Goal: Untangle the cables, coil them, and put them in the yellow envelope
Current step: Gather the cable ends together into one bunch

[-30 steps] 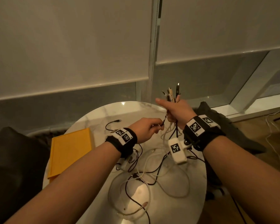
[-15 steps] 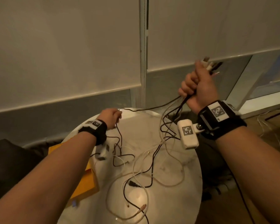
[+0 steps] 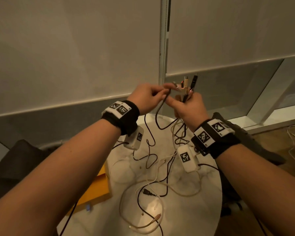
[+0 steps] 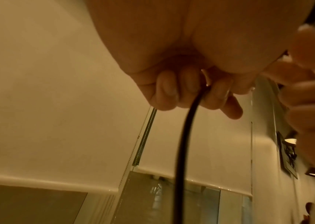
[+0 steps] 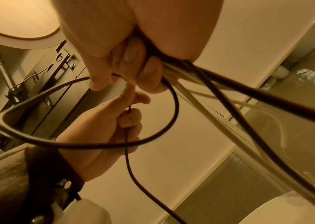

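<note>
Both hands are up above the round white table (image 3: 209, 198), close together. The right hand (image 3: 190, 106) is a fist clamped round a bunch of cable ends; the plugs (image 3: 188, 82) stick up out of the top of the fist, black and beige ones side by side. In the right wrist view the fingers (image 5: 133, 60) are curled tight on several black and white cables (image 5: 229, 94), which fan out below the fist and drop toward the table.

The left hand (image 3: 148, 97) is just left of the right hand, nearly touching it. Thumb and fingertips are pinched together on one thin black cable (image 3: 160, 109). In the left wrist view the fingers (image 4: 172, 91) are curled, w/ the black cord (image 4: 179, 151) coming out between them and hanging straight down. From that pinch the cord loops down and back up toward the right fist.

On the table, below the hands, the rest of the cables lie loose and tangled (image 3: 150, 181): black and whitish cords crossing each other in wide loops, w/ a black plug (image 3: 146, 192) near the table's middle and a beige connector (image 3: 157, 216) nearer the front edge.

The yellow envelope (image 3: 94, 189) lies flat at the table's left edge, mostly hidden under the left forearm; no cable is in it.

Both wrists wear black bands w/ square printed tags (image 3: 203, 136). Behind the table hang pale roller blinds (image 3: 75, 48).
</note>
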### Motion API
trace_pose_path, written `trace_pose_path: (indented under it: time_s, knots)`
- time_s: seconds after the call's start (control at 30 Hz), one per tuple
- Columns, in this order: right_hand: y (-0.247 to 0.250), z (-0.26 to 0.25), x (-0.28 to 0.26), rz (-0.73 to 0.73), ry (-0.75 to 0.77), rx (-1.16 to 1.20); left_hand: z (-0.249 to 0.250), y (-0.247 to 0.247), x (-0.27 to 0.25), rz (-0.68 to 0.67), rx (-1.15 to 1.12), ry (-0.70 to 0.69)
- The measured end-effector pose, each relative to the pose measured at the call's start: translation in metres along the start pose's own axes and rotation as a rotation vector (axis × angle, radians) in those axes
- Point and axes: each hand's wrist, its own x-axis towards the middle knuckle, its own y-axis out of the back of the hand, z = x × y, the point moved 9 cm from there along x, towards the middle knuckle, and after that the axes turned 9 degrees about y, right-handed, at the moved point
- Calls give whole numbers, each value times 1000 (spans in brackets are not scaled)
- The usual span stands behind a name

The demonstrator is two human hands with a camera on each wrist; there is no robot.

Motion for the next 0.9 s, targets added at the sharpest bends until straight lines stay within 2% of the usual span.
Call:
trace_pose_path:
  time_s: [0.07, 0.13, 0.2, 0.27, 0.37, 0.43, 0.5, 0.57, 0.6, 0.73, 0.8, 0.9]
  knots:
    - [-2, -1, 4, -5, -14, -68, -5, -12, -4, -34, -17, 12]
    - [8, 2, 7, 83, -57, -91, -12, -23, -9, -65, -16, 34]
    - [25, 6, 8, 231, -112, 14, -31, -40, -15, -131, -2, 83]
    - [43, 5, 10, 369, -131, 232, -64, -61, -21, -214, 51, 158]
    - [71, -3, 14, 543, -95, 400, -125, -81, -32, -326, 193, 281]
    - [89, -13, 15, 640, -41, 427, -158, -80, -40, -343, 204, 360]
    - [102, -19, 16, 695, -12, 418, -177, -68, -41, -298, 141, 426]
    - [106, -21, 16, 659, -16, 361, -179, -46, -37, -189, 69, 451]
    - [102, -20, 17, 593, -22, 296, -173, -34, -32, -131, 27, 448]
    - [49, 5, 8, 184, -153, -101, -105, 8, -5, 40, 55, 301]
    - [17, 15, -1, 46, -125, -124, -60, 16, 7, 67, 75, 174]
    - [-4, 6, -4, 39, 20, -63, -2, 8, 7, 8, 107, -3]
